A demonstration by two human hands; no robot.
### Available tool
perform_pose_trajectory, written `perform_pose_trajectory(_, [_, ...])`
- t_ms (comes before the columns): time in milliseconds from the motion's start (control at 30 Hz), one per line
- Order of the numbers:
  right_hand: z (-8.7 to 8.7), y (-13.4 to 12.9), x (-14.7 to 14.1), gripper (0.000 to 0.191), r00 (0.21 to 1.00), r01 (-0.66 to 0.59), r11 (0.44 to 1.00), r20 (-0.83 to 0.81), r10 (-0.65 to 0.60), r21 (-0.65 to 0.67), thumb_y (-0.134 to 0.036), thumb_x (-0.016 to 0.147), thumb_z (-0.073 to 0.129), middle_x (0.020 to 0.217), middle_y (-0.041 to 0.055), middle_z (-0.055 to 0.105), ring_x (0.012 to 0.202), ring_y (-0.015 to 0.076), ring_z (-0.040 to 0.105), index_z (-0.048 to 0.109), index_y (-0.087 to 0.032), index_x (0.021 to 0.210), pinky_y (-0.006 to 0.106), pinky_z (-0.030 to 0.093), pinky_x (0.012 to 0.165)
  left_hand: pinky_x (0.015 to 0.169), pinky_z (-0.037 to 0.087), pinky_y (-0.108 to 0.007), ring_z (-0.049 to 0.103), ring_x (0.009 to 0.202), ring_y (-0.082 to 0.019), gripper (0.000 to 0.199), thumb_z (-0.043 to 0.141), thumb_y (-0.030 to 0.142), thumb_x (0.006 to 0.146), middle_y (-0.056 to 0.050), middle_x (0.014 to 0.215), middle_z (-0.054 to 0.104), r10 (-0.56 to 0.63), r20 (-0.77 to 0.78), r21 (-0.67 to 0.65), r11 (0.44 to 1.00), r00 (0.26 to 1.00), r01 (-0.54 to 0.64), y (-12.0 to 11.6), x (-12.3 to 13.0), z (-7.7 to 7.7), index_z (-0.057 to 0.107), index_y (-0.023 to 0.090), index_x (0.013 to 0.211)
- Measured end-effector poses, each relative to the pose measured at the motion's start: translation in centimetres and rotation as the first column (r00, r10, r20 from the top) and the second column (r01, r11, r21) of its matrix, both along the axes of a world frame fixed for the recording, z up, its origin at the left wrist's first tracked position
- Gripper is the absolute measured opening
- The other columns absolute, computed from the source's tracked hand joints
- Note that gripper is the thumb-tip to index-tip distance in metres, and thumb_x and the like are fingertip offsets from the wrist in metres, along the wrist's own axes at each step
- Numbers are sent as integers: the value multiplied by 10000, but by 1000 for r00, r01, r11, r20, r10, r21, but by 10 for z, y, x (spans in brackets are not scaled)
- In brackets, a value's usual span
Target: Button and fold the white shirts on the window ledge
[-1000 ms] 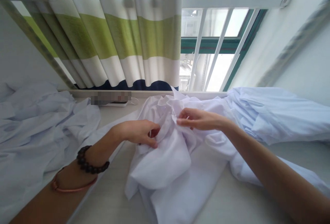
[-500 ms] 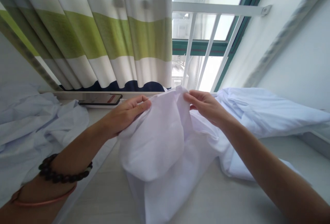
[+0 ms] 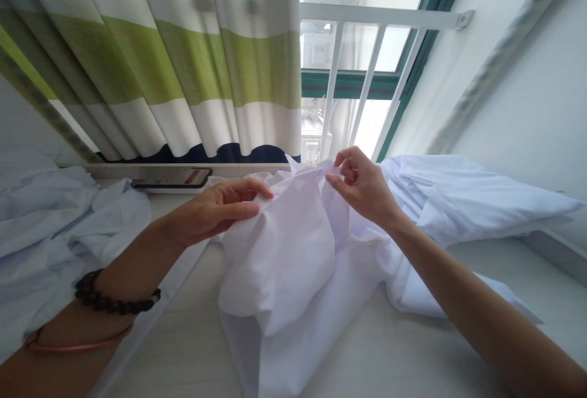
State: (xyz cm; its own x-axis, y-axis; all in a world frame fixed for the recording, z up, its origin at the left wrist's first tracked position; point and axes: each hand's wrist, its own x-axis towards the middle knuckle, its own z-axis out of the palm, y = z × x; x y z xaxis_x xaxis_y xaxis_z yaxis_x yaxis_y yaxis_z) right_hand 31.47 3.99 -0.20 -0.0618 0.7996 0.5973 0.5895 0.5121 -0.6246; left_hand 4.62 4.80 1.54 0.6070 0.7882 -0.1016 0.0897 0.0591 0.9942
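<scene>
White cloth [image 3: 293, 251], left hand [image 3: 211, 210] level, grip's hold unclear, right hand [image 3: 362, 187] curled, grip parted, holding nothing

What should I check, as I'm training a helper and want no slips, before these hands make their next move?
1. Left hand at the middle white cloth: ok, fingertips by its upper left.
2. Right hand gripping securely: cannot tell; its thumb is by the cloth's upper edge.
3. Cloth smooth: not ok, bunched and creased.
4. Phone uncovered: ok, its screen shows.
5. Curtain untouched by cloth: cannot tell; a cloth tip overlaps its lower corner in view.
</scene>
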Motion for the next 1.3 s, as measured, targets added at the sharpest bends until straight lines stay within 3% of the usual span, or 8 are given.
perform_pose_trajectory(100, [5,-13,-8,93,916,-170,960,323,237,-222,-239,852,533,568,-54,464,515,88,449,615,-204,880,232,369,549,716,525,-246,637,843,-147,471,738,206,685,-5,1024,650,-76,-13,8,997,997,76,0,1,0,548,211,1116])
perform_pose_trajectory(200, [5,-19,-13,258,853,-101,869,407,326,-484,-231,904,425,600,-29,546,407,84,477,613,-213,1079,239,388,474,789,521,-279,614,934,-164,654,704,149,710,-17,1083,613,-158,-51,39,986,986,160,0,-1,-2,434,250,1297])
perform_pose_trajectory(300, [-5,-16,-11,337,873,-20,813,386,298,-582,-251,908,411,633,-18,560,321,94,448,493,-225,1234,246,350,360,816,518,-309,585,1024,-201,801,702,143,710,-26,1129,563,-247,-134,51,965,960,256,1,-1,-4,330,307,1401])
perform_pose_trajectory(433, [-20,-6,-4,355,894,30,831,387,227,-555,-271,910,390,619,4,558,345,143,465,406,-177,1252,283,362,357,804,508,-283,579,1003,-189,654,673,240,792,-27,1126,540,-267,-225,69,955,937,289,2,0,-6,397,314,1380])
perform_pose_trajectory(633, [-26,4,3,388,828,195,910,559,48,-367,-204,832,475,563,17,510,470,184,463,490,-140,1215,313,374,513,746,497,-231,586,951,-170,396,650,409,826,-24,1188,572,-41,-223,220,971,974,91,-1,6,-7,586,267,1190])
perform_pose_trajectory(900, [-36,6,7,496,865,71,790,432,255,-609,-184,795,540,742,16,594,339,82,403,555,-303,1276,255,331,394,776,473,-231,568,933,-162,392,616,358,839,-57,1179,594,32,-230,261,965,973,30,-4,10,-1,578,159,1175])
perform_pose_trajectory(1167, [-9,5,9,243,768,162,819,592,246,-550,-179,821,511,607,1,616,353,102,488,652,-202,1018,243,370,432,632,432,-188,553,729,-134,336,589,275,717,-5,893,657,321,-201,202,938,926,-281,9,-9,10,619,130,1019])
perform_pose_trajectory(1300, [5,5,21,229,754,56,874,594,280,-483,-222,878,475,527,-25,607,368,94,484,701,-208,917,241,390,484,597,408,-174,530,687,-118,322,576,281,708,8,853,638,307,-231,225,940,923,-256,8,-8,9,620,122,984])
